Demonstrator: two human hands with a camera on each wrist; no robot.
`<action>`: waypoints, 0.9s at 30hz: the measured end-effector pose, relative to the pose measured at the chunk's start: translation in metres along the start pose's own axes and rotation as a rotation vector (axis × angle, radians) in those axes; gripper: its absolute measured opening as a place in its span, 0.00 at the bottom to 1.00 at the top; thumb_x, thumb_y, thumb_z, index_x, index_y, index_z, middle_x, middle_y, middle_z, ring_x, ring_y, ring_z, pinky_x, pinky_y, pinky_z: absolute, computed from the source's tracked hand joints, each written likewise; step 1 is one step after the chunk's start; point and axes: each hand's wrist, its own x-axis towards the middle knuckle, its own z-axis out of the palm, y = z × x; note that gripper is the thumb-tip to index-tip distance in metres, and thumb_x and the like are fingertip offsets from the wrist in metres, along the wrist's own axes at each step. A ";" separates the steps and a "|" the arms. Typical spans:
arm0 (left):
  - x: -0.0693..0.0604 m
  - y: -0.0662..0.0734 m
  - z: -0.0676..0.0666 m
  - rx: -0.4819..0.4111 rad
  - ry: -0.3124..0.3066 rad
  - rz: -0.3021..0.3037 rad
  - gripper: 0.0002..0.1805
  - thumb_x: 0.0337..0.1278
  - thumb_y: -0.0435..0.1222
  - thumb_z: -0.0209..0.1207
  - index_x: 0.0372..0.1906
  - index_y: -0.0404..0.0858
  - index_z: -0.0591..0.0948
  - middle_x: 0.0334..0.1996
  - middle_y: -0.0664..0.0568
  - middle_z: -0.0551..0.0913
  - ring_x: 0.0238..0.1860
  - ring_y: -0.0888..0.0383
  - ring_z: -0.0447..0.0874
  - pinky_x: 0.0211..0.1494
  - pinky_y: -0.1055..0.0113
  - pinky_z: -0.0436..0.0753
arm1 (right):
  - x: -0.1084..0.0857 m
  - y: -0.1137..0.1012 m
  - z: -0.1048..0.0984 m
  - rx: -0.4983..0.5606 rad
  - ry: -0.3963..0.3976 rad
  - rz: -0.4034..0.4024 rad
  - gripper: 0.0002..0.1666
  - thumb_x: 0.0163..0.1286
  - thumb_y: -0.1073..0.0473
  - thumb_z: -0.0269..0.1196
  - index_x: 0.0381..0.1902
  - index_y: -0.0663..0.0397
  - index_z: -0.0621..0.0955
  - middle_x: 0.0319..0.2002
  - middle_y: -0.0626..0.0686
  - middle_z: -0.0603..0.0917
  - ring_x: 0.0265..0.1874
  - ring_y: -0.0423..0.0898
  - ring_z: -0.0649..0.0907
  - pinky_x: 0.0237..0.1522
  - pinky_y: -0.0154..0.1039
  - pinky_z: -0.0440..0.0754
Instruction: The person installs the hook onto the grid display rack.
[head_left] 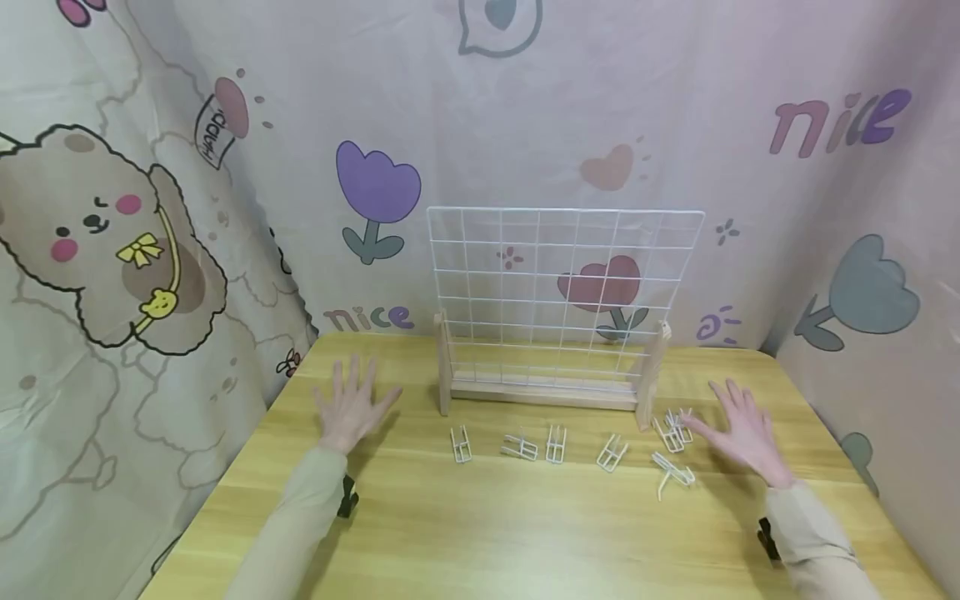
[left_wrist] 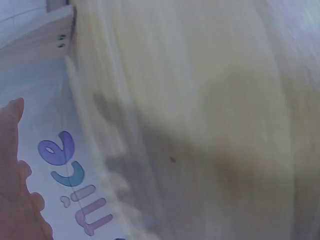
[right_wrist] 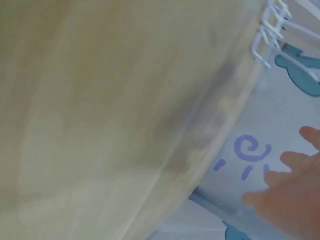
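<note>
My left hand [head_left: 351, 414] is spread flat, palm down, over the left side of the wooden table, with nothing in it. On the right, my right hand [head_left: 746, 435] also has its fingers spread and holds nothing; its thumb is close to a small cluster of white wire hooks [head_left: 672, 431]. More white hooks lie in a loose row: one at the left [head_left: 461, 445], a pair near the middle, another hook [head_left: 612, 453] right of them, and a hook [head_left: 673, 472] with its prong toward me. Behind them a white wire grid panel [head_left: 557, 258] stands upright in a wooden base [head_left: 543, 393].
The wooden table [head_left: 480, 533] reaches back to a patterned curtain [head_left: 495, 125] that hangs behind and on both sides. Two wooden posts, the left post [head_left: 443, 367] and the right post [head_left: 652, 375], flank the grid. A dark strap piece [head_left: 347, 497] shows at the left wrist.
</note>
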 end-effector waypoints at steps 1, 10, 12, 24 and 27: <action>0.001 0.002 -0.002 -0.017 0.001 0.001 0.49 0.68 0.70 0.39 0.82 0.49 0.41 0.82 0.42 0.32 0.81 0.35 0.23 0.72 0.22 0.22 | 0.002 0.001 -0.003 0.041 -0.007 -0.002 0.59 0.70 0.32 0.57 0.80 0.64 0.45 0.77 0.77 0.38 0.73 0.82 0.43 0.66 0.86 0.38; 0.012 0.018 -0.021 -0.193 0.028 0.021 0.48 0.69 0.69 0.38 0.82 0.50 0.38 0.83 0.43 0.36 0.81 0.34 0.26 0.74 0.23 0.27 | 0.000 0.003 -0.021 0.388 -0.113 0.091 0.57 0.74 0.41 0.58 0.81 0.57 0.38 0.78 0.76 0.39 0.72 0.83 0.49 0.61 0.86 0.54; 0.014 0.023 -0.025 -0.250 0.042 0.041 0.48 0.69 0.68 0.40 0.82 0.50 0.39 0.83 0.43 0.38 0.81 0.33 0.29 0.75 0.24 0.27 | -0.001 0.003 -0.022 0.431 -0.111 0.083 0.56 0.74 0.44 0.59 0.81 0.58 0.39 0.78 0.77 0.41 0.72 0.82 0.51 0.62 0.85 0.56; 0.026 0.064 -0.047 -0.636 0.019 0.125 0.45 0.70 0.63 0.48 0.82 0.48 0.48 0.82 0.41 0.50 0.81 0.37 0.47 0.82 0.32 0.49 | 0.001 0.009 -0.023 0.517 -0.184 0.053 0.49 0.75 0.55 0.61 0.77 0.71 0.47 0.71 0.81 0.58 0.56 0.47 0.81 0.48 0.25 0.80; 0.027 0.073 -0.050 -0.697 0.037 0.149 0.42 0.72 0.58 0.51 0.81 0.44 0.53 0.80 0.42 0.56 0.80 0.41 0.54 0.83 0.40 0.53 | 0.001 0.010 -0.022 0.576 -0.206 0.051 0.49 0.74 0.57 0.61 0.76 0.73 0.47 0.70 0.82 0.58 0.46 0.25 0.77 0.48 0.28 0.83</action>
